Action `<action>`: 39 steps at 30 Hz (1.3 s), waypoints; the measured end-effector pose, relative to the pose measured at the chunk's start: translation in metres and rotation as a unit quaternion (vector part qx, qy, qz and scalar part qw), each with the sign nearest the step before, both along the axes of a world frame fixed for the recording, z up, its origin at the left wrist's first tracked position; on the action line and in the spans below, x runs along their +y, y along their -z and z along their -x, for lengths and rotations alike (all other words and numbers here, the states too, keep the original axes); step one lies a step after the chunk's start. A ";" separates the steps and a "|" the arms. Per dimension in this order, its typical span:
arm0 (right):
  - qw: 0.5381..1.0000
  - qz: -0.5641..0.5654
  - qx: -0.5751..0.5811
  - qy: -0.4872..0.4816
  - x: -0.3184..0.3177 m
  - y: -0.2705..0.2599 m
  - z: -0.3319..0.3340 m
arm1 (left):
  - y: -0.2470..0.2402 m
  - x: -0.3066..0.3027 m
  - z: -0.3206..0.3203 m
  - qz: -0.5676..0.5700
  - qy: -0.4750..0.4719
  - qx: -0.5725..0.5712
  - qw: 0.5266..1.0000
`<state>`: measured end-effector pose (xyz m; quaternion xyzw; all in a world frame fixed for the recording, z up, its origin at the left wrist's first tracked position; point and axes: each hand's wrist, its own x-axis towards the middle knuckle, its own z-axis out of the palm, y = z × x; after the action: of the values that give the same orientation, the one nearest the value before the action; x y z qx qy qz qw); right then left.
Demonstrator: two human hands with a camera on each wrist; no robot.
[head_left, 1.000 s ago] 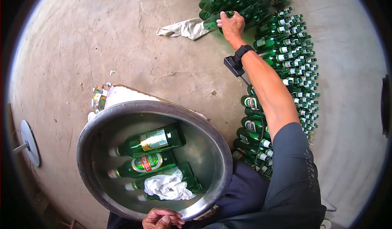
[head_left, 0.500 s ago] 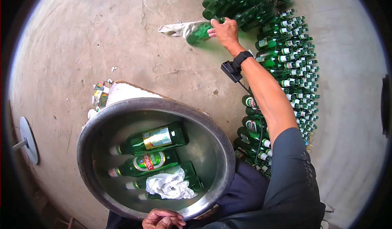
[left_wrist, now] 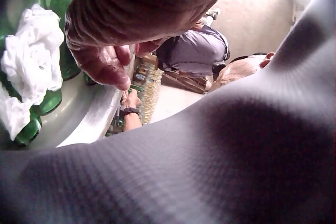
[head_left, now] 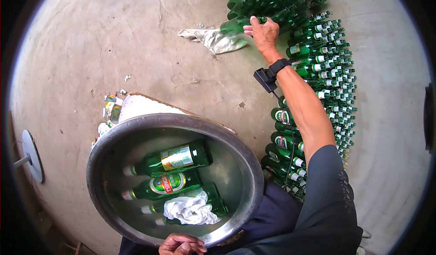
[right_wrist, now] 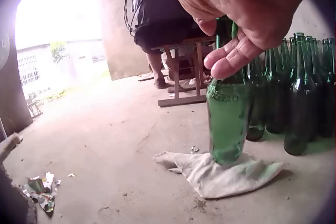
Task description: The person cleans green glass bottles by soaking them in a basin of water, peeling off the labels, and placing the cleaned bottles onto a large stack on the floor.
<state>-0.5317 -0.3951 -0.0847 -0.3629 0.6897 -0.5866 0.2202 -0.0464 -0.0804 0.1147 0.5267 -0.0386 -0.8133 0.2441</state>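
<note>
The fingers (right_wrist: pixel 231 56) of the right hand (head_left: pixel 263 31) are clamped round the neck of a green bottle (right_wrist: pixel 227 119), which is stood on a rag (right_wrist: pixel 220 174) on the floor, just beside massed bottles (right_wrist: pixel 294 92). The fingers (left_wrist: pixel 105 66) of the left hand (head_left: pixel 180 245) are curled at the basin (head_left: pixel 254 173) rim; a grip cannot be told. Labelled bottles (head_left: pixel 175 157) and a cloth (head_left: pixel 188 209) are held in the basin

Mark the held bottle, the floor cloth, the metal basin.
held bottle (right_wrist: pixel 227 121), right wrist view, green body
floor cloth (right_wrist: pixel 210 179), right wrist view, fabric middle
metal basin (head_left: pixel 172 120), head view, far rim
</note>
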 end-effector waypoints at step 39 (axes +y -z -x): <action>0.996 0.037 -0.028 0.073 -0.040 0.039 0.054 | 0.011 -0.005 0.006 -0.057 -0.033 -0.023 0.998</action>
<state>-0.5857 -0.4352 -0.1236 -0.3030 0.6860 -0.6359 0.1823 -0.0524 -0.0850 0.1035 0.5590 0.0194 -0.7935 0.2397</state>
